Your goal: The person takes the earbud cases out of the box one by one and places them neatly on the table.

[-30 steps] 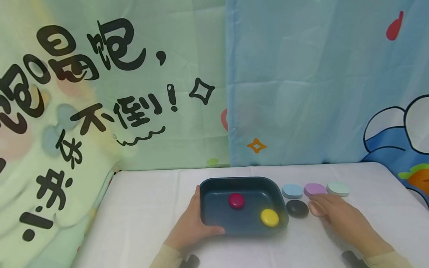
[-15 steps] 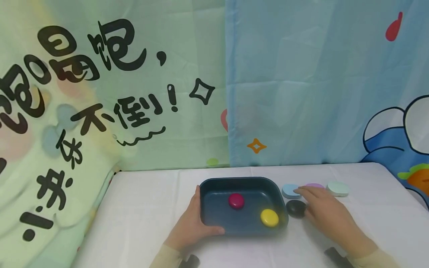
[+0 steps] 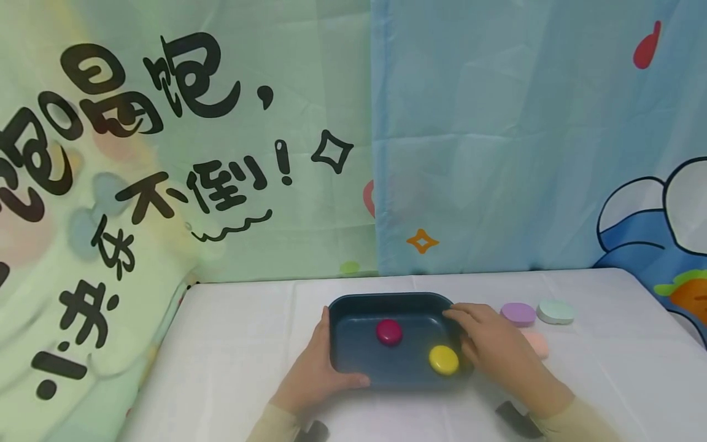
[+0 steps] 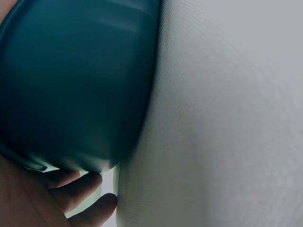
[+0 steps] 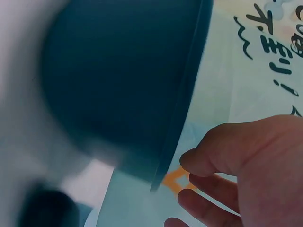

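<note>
A dark blue rectangular tray (image 3: 386, 377) sits on the white cloth, with a crimson rounded disc (image 3: 389, 332) and a yellow one (image 3: 444, 360) inside. My left hand (image 3: 323, 365) holds the tray's left end, thumb along the front side and fingers at the left side. My right hand (image 3: 499, 350) is at the tray's right end, fingertips right at the rim. In the right wrist view its thumb and fingers (image 5: 208, 203) are loosely bent with nothing between them. A dark piece (image 5: 49, 208) and a light blue piece (image 5: 85, 213) show beside the tray there; the hand hides them in the head view.
Right of the tray lie a purple oval piece (image 3: 518, 314), a pale green one (image 3: 556, 312) and a pink one (image 3: 536, 345), partly covered by the right hand. A printed curtain (image 3: 486, 135) hangs behind the table (image 3: 248, 319).
My right hand has moved left from beside the purple piece to the tray's right rim. The pink piece has come into view behind it. The left hand and the tray have stayed in place.
</note>
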A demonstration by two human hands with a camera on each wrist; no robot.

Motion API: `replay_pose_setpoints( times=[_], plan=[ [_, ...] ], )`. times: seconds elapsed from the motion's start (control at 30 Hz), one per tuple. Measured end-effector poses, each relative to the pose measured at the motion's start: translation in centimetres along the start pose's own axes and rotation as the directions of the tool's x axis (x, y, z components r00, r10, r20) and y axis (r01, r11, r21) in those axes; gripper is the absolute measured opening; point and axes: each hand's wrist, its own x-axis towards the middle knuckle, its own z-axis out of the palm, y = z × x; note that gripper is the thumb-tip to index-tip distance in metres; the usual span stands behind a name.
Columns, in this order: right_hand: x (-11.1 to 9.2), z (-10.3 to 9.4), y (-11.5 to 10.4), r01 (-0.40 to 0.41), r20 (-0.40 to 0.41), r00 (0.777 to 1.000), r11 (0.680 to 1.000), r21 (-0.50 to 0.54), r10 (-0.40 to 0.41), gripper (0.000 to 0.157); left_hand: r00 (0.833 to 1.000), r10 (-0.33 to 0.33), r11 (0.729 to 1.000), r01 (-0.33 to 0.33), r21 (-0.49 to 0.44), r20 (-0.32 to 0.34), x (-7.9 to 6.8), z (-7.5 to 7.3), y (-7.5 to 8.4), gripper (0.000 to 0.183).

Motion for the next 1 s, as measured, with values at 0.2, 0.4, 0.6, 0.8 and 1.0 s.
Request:
replay_pose_setpoints(
  times=[0.2, 0.4, 0.6, 0.8, 1.0],
  plan=[
    [1.1, 0.5, -1.7, -0.014, 0.077, 0.997, 1.0, 0.023, 0.012, 0.044, 1.0, 0.003, 1.0, -0.003, 0.002, -0.004, 0.1, 0.1, -0.1, 0.139],
    [2.0, 1.4, -2.9, 0.003, 0.103, 0.995, 1.0, 0.028, -0.006, 0.046, 1.0, 0.007, 1.0, -0.006, 0.008, -0.01, 0.1, 0.1, -0.2, 0.139],
    [2.6, 2.5, -3.9, 0.017, 0.089, 0.996, 0.999, 0.039, -0.02, 0.043, 1.0, 0.003, 1.0, -0.003, 0.013, -0.014, 0.1, 0.1, -0.2, 0.139],
    [3.2, 3.2, -5.0, -0.032, 0.128, 0.991, 0.998, 0.059, 0.025, 0.042, 1.0, -0.014, 1.0, 0.014, 0.014, -0.012, 0.1, 0.2, 0.0, 0.141],
    [3.5, 3.8, -5.7, -0.031, 0.111, 0.994, 0.997, 0.066, 0.024, 0.041, 1.0, -0.014, 1.0, 0.015, 0.024, -0.009, 0.1, 0.1, 0.1, 0.141]
  ],
)
